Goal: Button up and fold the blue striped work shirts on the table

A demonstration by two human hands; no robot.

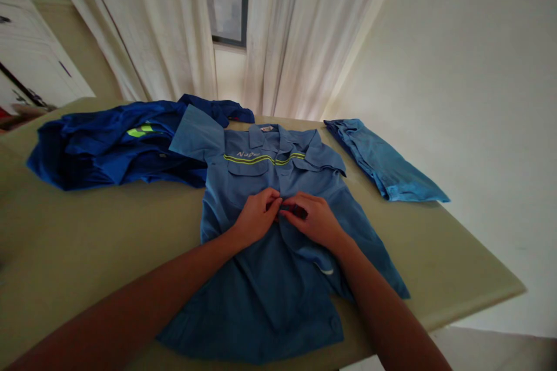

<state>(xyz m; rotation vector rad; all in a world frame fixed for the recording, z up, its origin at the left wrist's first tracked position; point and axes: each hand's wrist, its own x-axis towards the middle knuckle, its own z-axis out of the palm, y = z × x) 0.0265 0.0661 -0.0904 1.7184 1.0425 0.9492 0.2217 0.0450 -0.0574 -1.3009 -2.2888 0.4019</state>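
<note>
A short-sleeved blue work shirt (248, 185) lies spread face up, its collar at the far end and yellow-green stripes across the chest. Both hands meet at its front opening, a little below the chest pockets. My left hand (259, 214) pinches the cloth edge between thumb and fingers. Close beside it, my right hand (315, 220) is also closed on the shirt front, fingertips nearly touching the left ones. Whatever small part sits between the fingertips is hidden. Below the hands the shirt's lower front hangs loosely folded, with its hem towards me.
A crumpled dark blue garment (100, 145) with a bright yellow-green patch lies at the left, partly under the shirt's sleeve. Folded light blue clothing (383, 162) rests at the right near the wall. The greenish table (461, 266) ends in a corner at the right. Curtains (165, 23) hang behind.
</note>
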